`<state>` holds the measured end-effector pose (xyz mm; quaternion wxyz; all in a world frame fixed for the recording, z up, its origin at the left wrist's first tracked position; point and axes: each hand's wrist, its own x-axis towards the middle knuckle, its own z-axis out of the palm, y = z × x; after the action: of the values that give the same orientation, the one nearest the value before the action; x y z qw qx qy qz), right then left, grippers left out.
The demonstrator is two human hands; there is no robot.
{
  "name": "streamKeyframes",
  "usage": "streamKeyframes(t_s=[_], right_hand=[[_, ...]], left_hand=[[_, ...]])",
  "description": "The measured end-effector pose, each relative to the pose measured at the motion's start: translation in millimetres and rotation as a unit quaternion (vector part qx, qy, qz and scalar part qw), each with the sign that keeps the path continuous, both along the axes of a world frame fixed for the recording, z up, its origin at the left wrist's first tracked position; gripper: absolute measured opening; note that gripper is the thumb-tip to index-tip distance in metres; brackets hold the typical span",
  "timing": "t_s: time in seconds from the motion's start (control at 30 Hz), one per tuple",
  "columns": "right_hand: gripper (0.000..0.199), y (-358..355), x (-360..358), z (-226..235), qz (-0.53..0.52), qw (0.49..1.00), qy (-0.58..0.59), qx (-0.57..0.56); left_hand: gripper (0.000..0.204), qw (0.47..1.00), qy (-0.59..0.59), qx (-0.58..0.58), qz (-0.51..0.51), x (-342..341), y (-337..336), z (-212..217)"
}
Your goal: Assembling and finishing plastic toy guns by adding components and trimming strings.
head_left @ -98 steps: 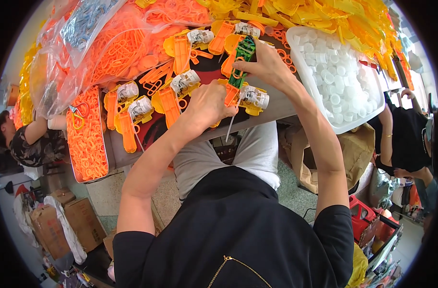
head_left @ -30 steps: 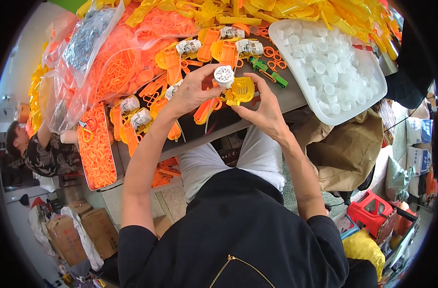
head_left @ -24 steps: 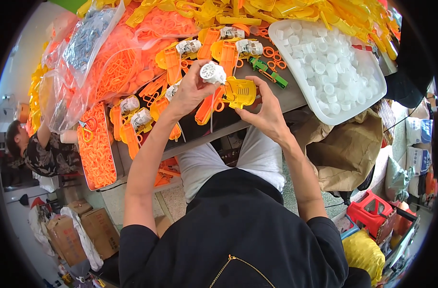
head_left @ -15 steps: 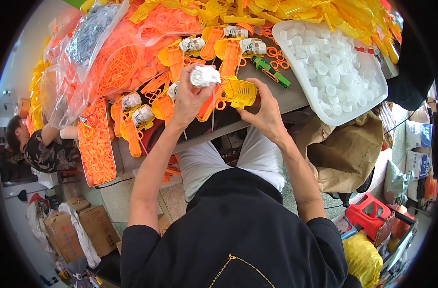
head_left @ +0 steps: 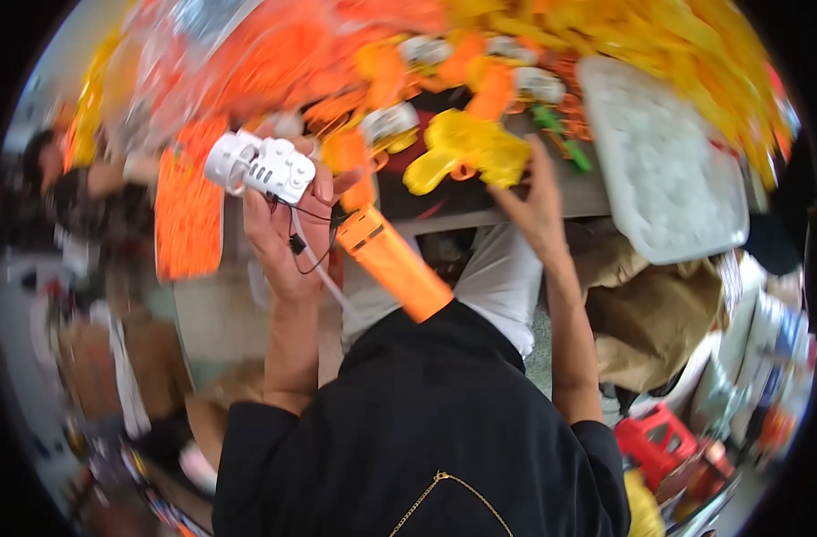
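Observation:
My left hand is raised off the table and grips a white plastic motor unit with thin black wires hanging from it. An orange plastic handle piece slants down from that hand toward my body. My right hand reaches to the table with its fingers on a yellow toy gun shell that lies on the dark tabletop. The picture is blurred by motion.
Several orange and yellow toy gun shells with white units lie across the table. A white tray of round white parts stands at the right. Orange part racks lie at the left. Another person sits at far left. A red stool stands lower right.
My left hand has lifted the white unit up and to the left, away from the yellow shell. My right hand has stayed at the yellow shell on the table. The view has swung.

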<state>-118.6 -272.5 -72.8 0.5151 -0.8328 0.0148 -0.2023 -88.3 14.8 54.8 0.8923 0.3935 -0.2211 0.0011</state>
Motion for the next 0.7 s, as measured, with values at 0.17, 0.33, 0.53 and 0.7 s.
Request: streamKeyframes(t_s=[0.17,0.33,0.53,0.7], right_hand=[[0.085,-2.7,-2.3,10.6,-0.015,0.998,0.003,-0.062],[0.079,0.9,7.3,-5.2,0.004,0.993,0.031,-0.116],[0.076,-10.6,9.7,-9.5,0.009,0.988,0.036,-0.147],[0.075,-11.9,13.6,-10.9,0.013,0.992,0.04,-0.12]], left_hand=[[0.061,0.985,0.055,-0.013,0.163,-77.0,105.5,-21.9],[0.053,0.844,0.202,0.003,0.497,-187.6,194.2,-90.7],[0.038,0.7,0.515,-0.15,0.471,-273.1,248.6,-298.5],[0.033,0.558,0.705,-0.231,0.371,-325.2,238.4,-429.1]])
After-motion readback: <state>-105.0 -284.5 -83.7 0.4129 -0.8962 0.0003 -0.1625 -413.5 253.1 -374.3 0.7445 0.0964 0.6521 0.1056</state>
